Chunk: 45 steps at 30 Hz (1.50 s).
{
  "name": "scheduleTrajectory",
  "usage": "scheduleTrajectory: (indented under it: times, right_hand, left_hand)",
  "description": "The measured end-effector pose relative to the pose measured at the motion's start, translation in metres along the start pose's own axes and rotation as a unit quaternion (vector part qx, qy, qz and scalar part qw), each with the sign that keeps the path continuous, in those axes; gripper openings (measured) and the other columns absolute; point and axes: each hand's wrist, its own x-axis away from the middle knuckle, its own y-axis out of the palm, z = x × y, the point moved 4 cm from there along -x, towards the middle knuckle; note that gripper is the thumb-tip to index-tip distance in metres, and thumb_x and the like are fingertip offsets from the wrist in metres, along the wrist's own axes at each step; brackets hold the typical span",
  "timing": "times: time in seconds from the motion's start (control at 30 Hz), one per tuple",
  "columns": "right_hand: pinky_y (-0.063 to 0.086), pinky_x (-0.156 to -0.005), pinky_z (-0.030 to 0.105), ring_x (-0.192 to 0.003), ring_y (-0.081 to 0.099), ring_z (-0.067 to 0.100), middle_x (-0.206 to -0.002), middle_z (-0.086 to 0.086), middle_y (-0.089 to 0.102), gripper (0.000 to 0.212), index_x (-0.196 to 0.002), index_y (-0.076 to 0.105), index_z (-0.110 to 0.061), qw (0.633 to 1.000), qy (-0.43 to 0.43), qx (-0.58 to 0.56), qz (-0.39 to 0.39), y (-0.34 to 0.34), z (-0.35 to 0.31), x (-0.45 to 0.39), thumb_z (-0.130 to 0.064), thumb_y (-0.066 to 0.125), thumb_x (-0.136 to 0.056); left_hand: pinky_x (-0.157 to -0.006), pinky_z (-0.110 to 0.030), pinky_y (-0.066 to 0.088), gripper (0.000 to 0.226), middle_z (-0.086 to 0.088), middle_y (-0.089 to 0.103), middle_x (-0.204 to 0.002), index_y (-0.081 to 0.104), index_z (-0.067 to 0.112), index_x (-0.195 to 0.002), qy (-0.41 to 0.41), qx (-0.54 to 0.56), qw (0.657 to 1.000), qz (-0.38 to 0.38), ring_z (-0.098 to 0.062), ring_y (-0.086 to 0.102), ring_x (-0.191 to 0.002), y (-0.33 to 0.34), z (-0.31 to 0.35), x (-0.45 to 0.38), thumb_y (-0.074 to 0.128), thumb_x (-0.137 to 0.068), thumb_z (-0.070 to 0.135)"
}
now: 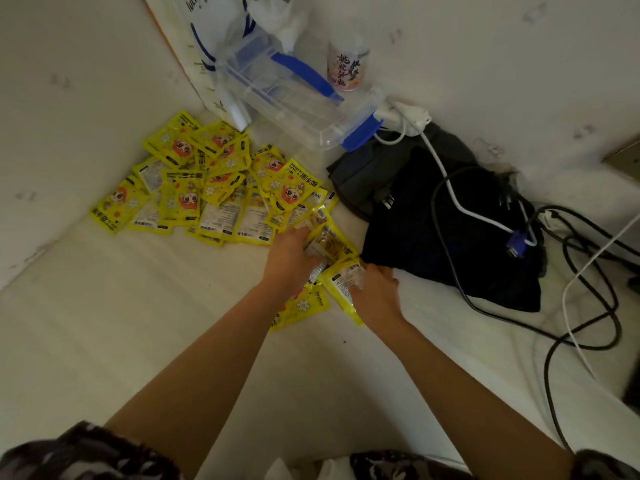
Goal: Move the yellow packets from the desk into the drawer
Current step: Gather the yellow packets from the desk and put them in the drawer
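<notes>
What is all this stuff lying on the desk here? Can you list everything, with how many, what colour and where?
yellow packets: a heap, too many to count, yellow, far left of desk by the corner.
packets being gathered: a few, yellow, near end of the heap, under the hands.
plastic box: one, clear with blue clips, behind the heap.
plastic bag: one, white with blue print, far corner.
bottle: one, pale pink label, by the wall.
dark cloth: one bundle, black and grey, right of the heap.
cables: several, black and white, on and right of the cloth.
power strip: one, white, by the box.
desk: one, white.
left hand: on the packets.
right hand: its grip holds a packet.
</notes>
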Motion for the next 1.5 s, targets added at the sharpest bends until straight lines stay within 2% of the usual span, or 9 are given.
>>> scheduleTrajectory:
  times: [0.13,0.3,0.47,0.63,0.83,1.0,1.13,1.33,1.5]
  right_hand:
    - [0.043,-0.099,0.045,-0.12,0.044,0.039,-0.133,0.019,0.039,0.042,-0.128,0.045,-0.006,1.0,0.019,-0.018,-0.004,-0.002,-0.002,0.003,-0.022,0.058,-0.092]
    - [0.05,-0.091,0.048,-0.111,0.054,0.036,-0.119,0.016,0.057,0.037,-0.12,0.051,-0.011,0.996,0.034,-0.078,-0.023,-0.002,-0.002,0.0,-0.023,0.06,-0.087]
    - [0.049,-0.085,0.038,-0.106,0.059,0.035,-0.119,0.014,0.058,0.039,-0.124,0.05,-0.013,0.995,0.046,-0.085,-0.024,-0.01,0.002,0.002,-0.024,0.058,-0.087]
    - [0.053,-0.075,0.037,-0.1,0.06,0.035,-0.119,0.016,0.055,0.033,-0.118,0.048,-0.01,0.991,0.048,-0.118,-0.031,-0.017,0.008,0.003,-0.022,0.058,-0.09]
    - [0.049,-0.065,0.032,-0.094,0.062,0.033,-0.114,0.017,0.058,0.021,-0.11,0.046,-0.006,0.988,0.049,-0.143,-0.01,-0.033,0.018,0.015,-0.016,0.054,-0.093]
    - [0.046,-0.057,0.029,-0.078,0.055,0.025,-0.113,0.017,0.058,0.022,-0.111,0.046,-0.007,0.987,0.048,-0.155,0.005,-0.036,0.023,0.023,-0.016,0.054,-0.093]
    - [0.046,-0.063,0.028,-0.089,0.061,0.029,-0.115,0.016,0.06,0.026,-0.116,0.047,-0.007,0.982,0.058,-0.178,0.023,-0.037,0.028,0.033,-0.016,0.054,-0.092]
    - [0.042,-0.068,0.026,-0.086,0.055,0.021,-0.115,0.012,0.061,0.032,-0.119,0.051,-0.007,0.964,0.077,-0.246,0.059,-0.036,0.029,0.057,-0.017,0.057,-0.09]
    - [0.043,-0.052,0.02,-0.084,0.06,0.019,-0.107,0.006,0.062,0.031,-0.115,0.056,-0.011,0.939,0.108,-0.312,0.093,-0.023,0.032,0.091,-0.022,0.06,-0.086]
  left_hand:
    - [-0.092,-0.045,0.04,0.045,-0.012,0.05,-0.126,0.056,0.011,-0.12,-0.013,-0.063,0.998,0.021,-0.035,0.041,-0.118,0.005,0.004,0.003,0.071,-0.08,0.022]
    - [-0.101,-0.044,0.033,0.051,-0.01,0.042,-0.135,0.05,0.017,-0.131,-0.044,-0.059,0.997,0.033,-0.035,0.038,-0.125,0.006,-0.004,0.005,0.068,-0.084,0.025]
    - [-0.095,-0.046,0.042,0.042,-0.015,0.041,-0.133,0.05,0.008,-0.126,-0.083,-0.044,0.995,0.03,-0.039,0.05,-0.113,0.002,-0.013,0.006,0.063,-0.089,0.026]
    - [-0.086,-0.039,0.04,0.037,-0.019,0.05,-0.122,0.052,0.004,-0.12,-0.117,0.001,0.993,0.033,-0.037,0.051,-0.111,-0.002,-0.023,0.008,0.06,-0.09,0.025]
    - [-0.081,-0.034,0.043,0.031,-0.01,0.063,-0.112,0.058,0.01,-0.116,-0.122,0.048,0.99,0.045,-0.031,0.059,-0.104,-0.004,-0.027,0.018,0.063,-0.089,0.027]
    - [-0.084,-0.049,0.054,0.036,-0.011,0.066,-0.112,0.06,0.014,-0.12,-0.133,0.079,0.987,0.04,-0.032,0.063,-0.101,-0.006,-0.031,0.023,0.063,-0.088,0.03]
    - [-0.083,-0.049,0.054,0.029,-0.011,0.068,-0.104,0.063,0.012,-0.111,-0.144,0.108,0.983,0.034,-0.032,0.064,-0.096,-0.006,-0.039,0.027,0.066,-0.087,0.029]
    - [-0.079,-0.042,0.057,0.008,-0.008,0.068,-0.091,0.062,0.015,-0.095,-0.148,0.218,0.965,0.018,-0.029,0.067,-0.088,-0.006,-0.053,0.051,0.064,-0.089,0.02]
    - [-0.072,-0.033,0.055,0.01,-0.011,0.069,-0.098,0.063,0.012,-0.101,-0.145,0.312,0.939,-0.014,-0.02,0.066,-0.079,-0.001,-0.063,0.082,0.061,-0.091,0.01]
